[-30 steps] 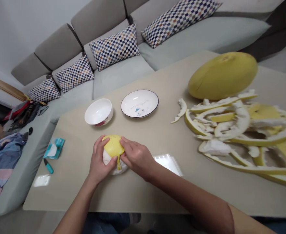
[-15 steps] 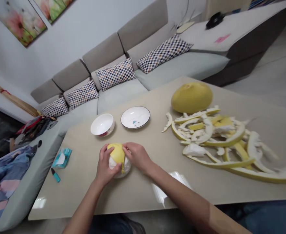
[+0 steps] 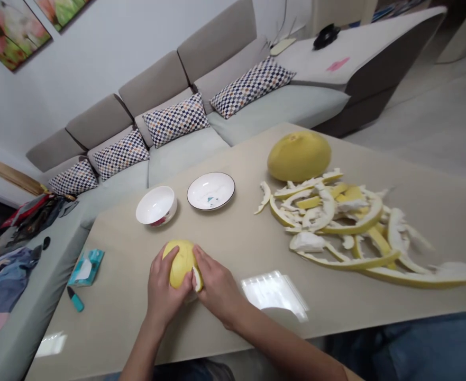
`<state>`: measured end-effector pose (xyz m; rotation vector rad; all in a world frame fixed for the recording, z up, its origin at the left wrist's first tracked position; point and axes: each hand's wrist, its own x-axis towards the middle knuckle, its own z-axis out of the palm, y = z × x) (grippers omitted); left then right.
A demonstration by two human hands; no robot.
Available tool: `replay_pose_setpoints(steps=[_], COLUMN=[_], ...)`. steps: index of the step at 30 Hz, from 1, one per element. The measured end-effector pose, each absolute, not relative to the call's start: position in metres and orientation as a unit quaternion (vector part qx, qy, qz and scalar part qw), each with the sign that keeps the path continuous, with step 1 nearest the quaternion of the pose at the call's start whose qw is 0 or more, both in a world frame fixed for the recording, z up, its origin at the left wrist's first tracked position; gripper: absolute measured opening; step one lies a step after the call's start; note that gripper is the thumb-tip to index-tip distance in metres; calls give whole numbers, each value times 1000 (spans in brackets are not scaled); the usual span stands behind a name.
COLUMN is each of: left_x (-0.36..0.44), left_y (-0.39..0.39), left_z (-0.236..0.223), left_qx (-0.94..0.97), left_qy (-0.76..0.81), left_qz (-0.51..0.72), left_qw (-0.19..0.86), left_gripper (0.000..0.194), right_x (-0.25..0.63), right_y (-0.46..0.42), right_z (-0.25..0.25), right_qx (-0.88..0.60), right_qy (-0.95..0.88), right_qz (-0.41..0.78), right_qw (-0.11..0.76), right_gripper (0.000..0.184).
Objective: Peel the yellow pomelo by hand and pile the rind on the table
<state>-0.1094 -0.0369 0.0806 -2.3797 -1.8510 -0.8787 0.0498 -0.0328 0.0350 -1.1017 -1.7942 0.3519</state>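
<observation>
A partly peeled pomelo (image 3: 180, 260) is held between my two hands above the near part of the table. Yellow rind covers the side facing up, and thin score lines run across it. My left hand (image 3: 162, 288) wraps round its left side, thumb at the front. On the right, my right hand (image 3: 216, 286) grips a strip of rind (image 3: 197, 279) that curls away at the edge and shows its white pith. The fruit's underside is mostly hidden by my hands.
A white bowl (image 3: 156, 207) and a dark-rimmed plate (image 3: 211, 191) stand beyond my hands. To the right lie a whole pomelo (image 3: 299, 156) and a heap of rind strips (image 3: 349, 227). A tissue pack (image 3: 87, 267) and a teal marker (image 3: 75, 299) are at the left.
The pomelo has been turned in my hands, so more yellow rind and less white pith faces up. My right hand has closed in on its right side, where a rind strip now lifts. The view has shifted.
</observation>
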Motion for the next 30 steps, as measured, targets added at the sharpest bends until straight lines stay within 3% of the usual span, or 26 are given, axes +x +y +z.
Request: replay_pose_setpoints(steps=[9,15,22,30], left_x=[-110,-125,-123,-129], left_y=[-37,-43,-36,-51], left_z=[74,69,72,65], left_qx=[-765,-778,-781,-791], left_qy=[-572,-551,-547,-525], left_qz=[-294,-302,-301,-310], left_qw=[23,14,18,41], left_gripper=[53,53,52,52], right_x=[60,64,52,57], right_y=[-3,-2,10,-3], right_z=[39,39,31,35], right_qx=[-437,-374,-435,-399], right_qy=[-686,-739,-663,-665], right_qz=[252,298,344,387], right_qw=[525,473,503,499], right_gripper=[22,39,21,35])
